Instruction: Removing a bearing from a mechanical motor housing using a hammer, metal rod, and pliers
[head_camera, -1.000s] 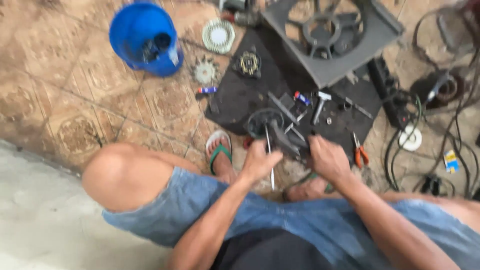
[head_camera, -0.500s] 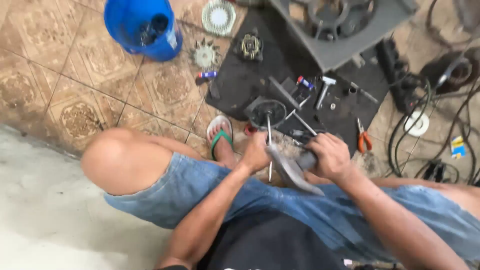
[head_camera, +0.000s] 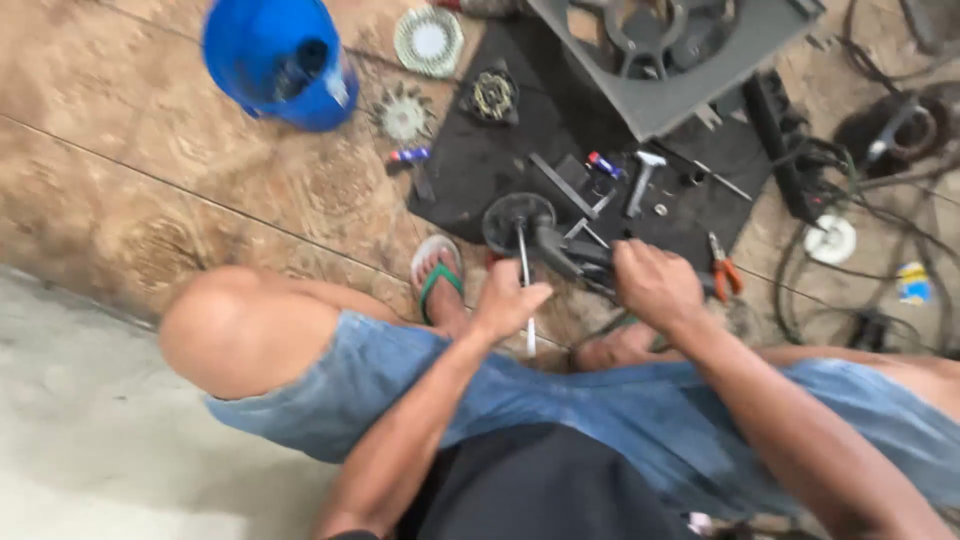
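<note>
I sit on a tiled floor with knees apart, in blue denim shorts. My left hand (head_camera: 510, 303) is closed around a thin metal rod (head_camera: 524, 270) whose upper end meets a round black motor part (head_camera: 515, 218). My right hand (head_camera: 655, 285) grips a dark elongated tool or part (head_camera: 570, 255) that reaches toward the same round piece. Both hands work just above the near edge of a black mat (head_camera: 480, 165). My foot in a green-strapped sandal (head_camera: 438, 275) rests beside them.
A blue bucket (head_camera: 280, 60) stands at the top left. A grey fan frame (head_camera: 680, 50) lies at the top. A hammer (head_camera: 640, 180), orange-handled pliers (head_camera: 722, 270), small round metal parts (head_camera: 428, 40) and tangled black cables (head_camera: 860, 250) lie around.
The view shifted and sharpened. My hands moved slightly; the rod now stands against the round black part, and my right hand has gone further right along the dark tool.
</note>
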